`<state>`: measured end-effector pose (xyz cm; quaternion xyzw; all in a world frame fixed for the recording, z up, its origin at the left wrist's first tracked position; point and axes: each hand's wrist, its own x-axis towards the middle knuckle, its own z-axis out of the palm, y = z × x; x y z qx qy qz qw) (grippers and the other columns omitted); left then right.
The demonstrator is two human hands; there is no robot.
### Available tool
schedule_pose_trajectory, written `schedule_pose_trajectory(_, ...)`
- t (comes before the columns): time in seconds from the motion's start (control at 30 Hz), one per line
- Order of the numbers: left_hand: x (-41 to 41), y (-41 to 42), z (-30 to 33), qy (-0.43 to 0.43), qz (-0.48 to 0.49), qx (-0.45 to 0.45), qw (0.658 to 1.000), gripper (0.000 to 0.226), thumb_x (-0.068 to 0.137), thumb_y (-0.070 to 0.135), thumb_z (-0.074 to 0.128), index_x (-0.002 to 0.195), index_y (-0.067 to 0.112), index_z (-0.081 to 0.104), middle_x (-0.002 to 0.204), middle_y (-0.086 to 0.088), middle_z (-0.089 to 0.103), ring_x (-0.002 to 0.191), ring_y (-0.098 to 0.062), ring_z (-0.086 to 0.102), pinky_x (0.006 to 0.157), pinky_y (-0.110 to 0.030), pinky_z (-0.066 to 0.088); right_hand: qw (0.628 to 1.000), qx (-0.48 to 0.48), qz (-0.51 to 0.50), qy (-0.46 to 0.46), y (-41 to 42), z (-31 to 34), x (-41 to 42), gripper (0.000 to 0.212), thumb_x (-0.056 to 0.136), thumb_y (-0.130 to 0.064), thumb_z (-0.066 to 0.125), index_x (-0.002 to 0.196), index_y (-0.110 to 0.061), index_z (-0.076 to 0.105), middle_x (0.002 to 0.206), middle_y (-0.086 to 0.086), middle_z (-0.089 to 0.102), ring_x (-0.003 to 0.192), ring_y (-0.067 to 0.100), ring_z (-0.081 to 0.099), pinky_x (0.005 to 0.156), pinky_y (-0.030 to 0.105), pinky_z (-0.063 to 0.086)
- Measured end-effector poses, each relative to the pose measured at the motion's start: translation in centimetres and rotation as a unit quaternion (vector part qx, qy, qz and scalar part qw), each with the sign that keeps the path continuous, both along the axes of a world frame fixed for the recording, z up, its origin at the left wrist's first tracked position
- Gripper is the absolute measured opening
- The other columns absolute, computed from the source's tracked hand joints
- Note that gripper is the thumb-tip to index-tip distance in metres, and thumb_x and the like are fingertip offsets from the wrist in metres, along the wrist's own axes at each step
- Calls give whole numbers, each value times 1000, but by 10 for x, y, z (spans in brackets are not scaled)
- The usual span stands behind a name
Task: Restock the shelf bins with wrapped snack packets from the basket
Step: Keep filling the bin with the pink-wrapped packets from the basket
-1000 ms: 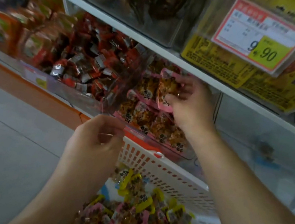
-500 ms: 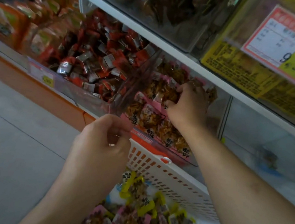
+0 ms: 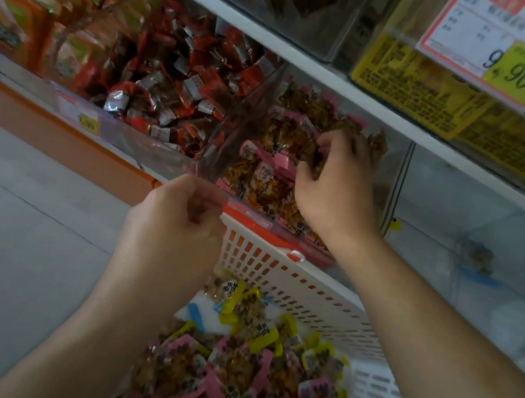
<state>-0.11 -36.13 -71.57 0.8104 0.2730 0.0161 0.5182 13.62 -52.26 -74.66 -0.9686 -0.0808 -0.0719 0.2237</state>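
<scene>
A clear shelf bin [image 3: 253, 214] holds pink-edged snack packets [image 3: 263, 173]. Its transparent flap lid [image 3: 250, 117] is lifted, and my left hand [image 3: 176, 229] pinches the lid's lower edge at the bin's front. My right hand [image 3: 336, 183] reaches into the bin from the right, fingers curled around packets deep in the pile. Below both hands, the white slotted basket [image 3: 295, 282] is pressed against the shelf front. It is heaped with pink and yellow wrapped packets [image 3: 224, 380].
A bin of red and silver packets [image 3: 176, 80] sits to the left, with orange packs [image 3: 13, 21] beyond it. A nearly bare clear bin [image 3: 474, 255] stands to the right. A white shelf board [image 3: 311, 64] and a 9.90 price tag [image 3: 507, 55] hang overhead. Grey floor tiles [image 3: 3, 242] lie lower left.
My right hand has pushed deeper and to the right inside the bin, sinking its packets into the pile. My left hand keeps the lid raised in the same spot.
</scene>
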Motion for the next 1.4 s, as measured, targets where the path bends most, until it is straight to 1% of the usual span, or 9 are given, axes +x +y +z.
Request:
schedule_pose_trajectory(0.2,-5,17,-14,70,-68,159,982,44,89,17,58,133,24,56,126,1,55,119,-25,56,86,-31,40,992,59,105,24,-11,11,-115,17,97,-10,60,112,-18,58,112,-5,51,106,13,53,87,20,45)
schedule_pose_trajectory(0.33,-21,23,-26,192,-143,150,959,42,92,17,59,134,13,50,122,-7,62,99,-26,58,75,-32,43,953,12,151,262,5,-46,-183,20,99,-14,61,114,-27,57,109,-9,55,102,11,54,86,28,49)
schedule_pose_trajectory(0.47,-32,25,-33,225,-197,186,936,22,96,6,54,117,13,49,88,0,54,72,-14,52,52,-25,35,889,-102,221,388,41,-107,-221,54,105,-44,57,151,-17,47,146,9,49,139,32,44,109,41,42)
schedule_pose_trajectory(0.67,-31,28,-34,223,-206,173,937,28,94,2,53,120,12,51,93,-3,58,75,-16,56,53,-27,39,906,-192,227,302,69,-161,-257,36,95,-41,70,123,-19,64,145,13,49,131,35,37,114,48,33)
schedule_pose_trajectory(0.9,-22,35,-34,223,-187,144,946,16,96,19,59,111,14,59,94,-1,63,70,-11,57,52,-24,41,915,108,44,387,61,-147,-237,13,89,-25,71,76,-22,71,83,-10,70,84,9,63,79,29,47)
schedule_pose_trajectory(1.0,-20,39,-32,152,-118,172,966,29,93,24,59,121,19,61,114,-2,60,82,-13,56,56,-21,37,849,259,-65,456,37,-99,-215,16,95,-23,79,81,-23,73,83,-6,76,82,11,74,76,30,58)
schedule_pose_trajectory(1.17,-23,26,-12,22,-110,83,990,12,94,32,61,100,34,71,93,17,69,88,-8,65,72,-23,52,742,479,-155,442,-13,-16,-189,15,95,1,73,85,-9,78,107,5,79,88,32,80,75,45,67)
schedule_pose_trajectory(1.33,-21,0,-13,98,-222,-99,965,41,79,66,73,105,34,72,93,12,77,82,-11,76,81,-43,63,723,561,-148,374,-49,17,-177,16,91,3,69,89,-9,79,85,8,68,77,27,61,87,61,59)
schedule_pose_trajectory(1.4,-20,-14,-13,102,-252,-160,949,28,88,44,79,110,28,73,92,3,79,80,-18,78,78,-43,65,730,565,-133,360,-56,19,-175,9,89,-4,73,93,-10,78,88,9,69,84,29,60,88,59,56)
